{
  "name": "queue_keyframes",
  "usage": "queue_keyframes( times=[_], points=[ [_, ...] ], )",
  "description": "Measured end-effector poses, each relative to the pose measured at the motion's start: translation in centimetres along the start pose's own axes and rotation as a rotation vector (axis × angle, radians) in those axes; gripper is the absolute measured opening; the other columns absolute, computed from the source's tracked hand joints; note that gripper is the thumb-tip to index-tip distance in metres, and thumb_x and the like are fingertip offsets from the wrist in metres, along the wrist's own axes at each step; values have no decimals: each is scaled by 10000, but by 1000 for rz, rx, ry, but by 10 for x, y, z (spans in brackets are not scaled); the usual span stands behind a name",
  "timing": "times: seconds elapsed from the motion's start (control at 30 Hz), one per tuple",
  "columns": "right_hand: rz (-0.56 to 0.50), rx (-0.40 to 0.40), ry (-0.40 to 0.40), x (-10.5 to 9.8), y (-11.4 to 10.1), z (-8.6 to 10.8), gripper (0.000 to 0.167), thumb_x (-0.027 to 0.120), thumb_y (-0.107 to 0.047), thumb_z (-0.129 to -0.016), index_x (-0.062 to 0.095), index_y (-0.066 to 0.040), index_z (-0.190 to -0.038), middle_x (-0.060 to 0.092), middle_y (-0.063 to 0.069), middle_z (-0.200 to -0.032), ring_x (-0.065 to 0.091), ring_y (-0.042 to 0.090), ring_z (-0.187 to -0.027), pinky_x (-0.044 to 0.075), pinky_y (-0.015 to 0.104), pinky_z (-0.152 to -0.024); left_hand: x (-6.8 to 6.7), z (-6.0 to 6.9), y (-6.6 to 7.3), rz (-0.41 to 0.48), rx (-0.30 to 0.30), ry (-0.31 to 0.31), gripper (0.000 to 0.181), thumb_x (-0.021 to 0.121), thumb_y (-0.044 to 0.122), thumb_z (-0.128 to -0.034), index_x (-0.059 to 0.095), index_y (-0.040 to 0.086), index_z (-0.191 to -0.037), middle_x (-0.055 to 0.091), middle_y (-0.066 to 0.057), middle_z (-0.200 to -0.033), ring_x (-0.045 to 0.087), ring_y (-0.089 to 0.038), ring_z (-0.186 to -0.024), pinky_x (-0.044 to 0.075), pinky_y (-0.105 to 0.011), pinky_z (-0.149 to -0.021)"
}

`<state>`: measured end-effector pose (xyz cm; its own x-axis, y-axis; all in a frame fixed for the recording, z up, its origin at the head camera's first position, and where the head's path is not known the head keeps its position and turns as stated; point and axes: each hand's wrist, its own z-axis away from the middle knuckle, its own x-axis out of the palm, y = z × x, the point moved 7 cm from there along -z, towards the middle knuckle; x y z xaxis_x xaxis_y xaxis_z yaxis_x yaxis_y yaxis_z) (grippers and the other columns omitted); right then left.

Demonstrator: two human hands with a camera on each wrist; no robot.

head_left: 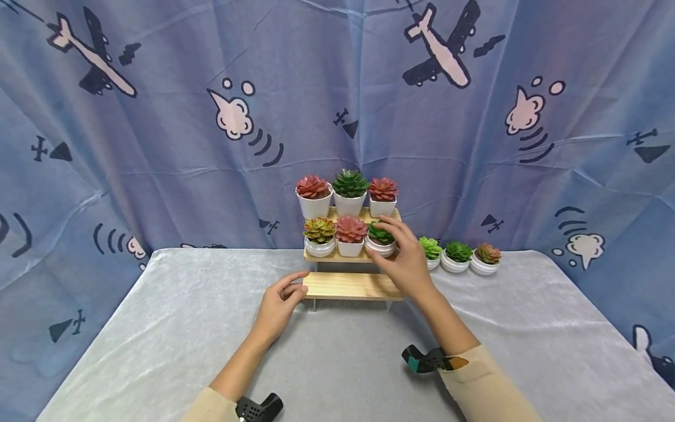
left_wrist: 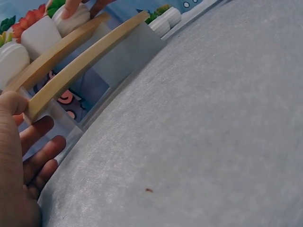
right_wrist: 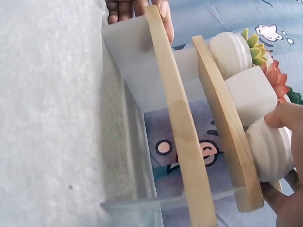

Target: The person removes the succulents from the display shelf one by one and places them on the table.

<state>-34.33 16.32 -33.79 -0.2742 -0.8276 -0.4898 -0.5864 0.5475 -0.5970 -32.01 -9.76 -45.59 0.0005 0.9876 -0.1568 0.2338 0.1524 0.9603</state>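
Observation:
A three-tier wooden stand (head_left: 348, 286) holds potted succulents on its top and middle tiers; its lowest tier is bare. My right hand (head_left: 406, 261) grips the white pot of a green succulent (head_left: 381, 235) at the right end of the middle tier, beside a pink succulent (head_left: 351, 230) and a yellow-green one (head_left: 319, 231). In the right wrist view, that ribbed pot (right_wrist: 269, 150) rests against the tier, thumb on its side. My left hand (head_left: 279, 305) pinches the left end of the lowest tier, its thumb and fingers around the board's end (left_wrist: 40, 105) in the left wrist view.
Right of the stand, three small potted succulents stand in a row: light green (head_left: 430, 248), dark green (head_left: 457, 252) and orange (head_left: 488, 254). Two red succulents and a green one (head_left: 350, 184) fill the top tier. A patterned curtain (head_left: 179, 117) hangs behind the grey-covered table (head_left: 184, 328).

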Motion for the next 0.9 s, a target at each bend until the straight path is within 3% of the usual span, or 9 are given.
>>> queue_keyframes(
  times=[0.17,0.4,0.47,0.53,0.67,0.9],
  points=[
    [10,8,-6,-7,3,2,508,827,-98,-825,659,-122,-1303,558,92,-1461,573,331,-1293,589,393,-777,1,-1,2,1,3,-5,343,670,176,-973,678,120,-1311,771,-148,-1110,728,-205,-1058,534,-185,-842],
    [14,28,-2,-20,6,8,520,834,-95,-816,658,-109,-1305,559,115,-1454,568,334,-1299,533,510,-989,1,-1,3,2,-3,10,333,672,161,-966,690,135,-1297,775,-138,-1102,726,-241,-1076,529,-185,-835],
    [20,34,6,-24,8,10,519,838,-103,-816,662,-119,-1304,565,103,-1449,573,311,-1294,538,446,-992,1,0,2,-1,-5,13,330,673,164,-965,693,142,-1294,777,-132,-1097,728,-228,-1064,527,-187,-832],
    [34,38,17,-30,9,13,526,844,-99,-809,666,-130,-1303,571,87,-1445,576,290,-1288,532,305,-981,2,0,2,-5,-8,6,328,675,172,-966,693,150,-1293,779,-128,-1093,729,-214,-1049,524,-190,-830],
    [59,24,34,-40,8,17,537,847,-72,-797,669,-122,-1300,577,87,-1443,589,282,-1271,419,50,-923,3,-1,3,1,-9,-7,333,671,186,-972,687,150,-1302,779,-129,-1094,730,-204,-1027,522,-195,-817],
    [77,80,92,-59,23,30,524,837,-26,-790,679,-83,-1285,581,122,-1429,572,304,-1257,400,-7,-872,-1,0,1,-11,-13,4,329,667,184,-972,688,153,-1299,776,-129,-1103,727,-224,-1059,519,-190,-818]
  ],
)
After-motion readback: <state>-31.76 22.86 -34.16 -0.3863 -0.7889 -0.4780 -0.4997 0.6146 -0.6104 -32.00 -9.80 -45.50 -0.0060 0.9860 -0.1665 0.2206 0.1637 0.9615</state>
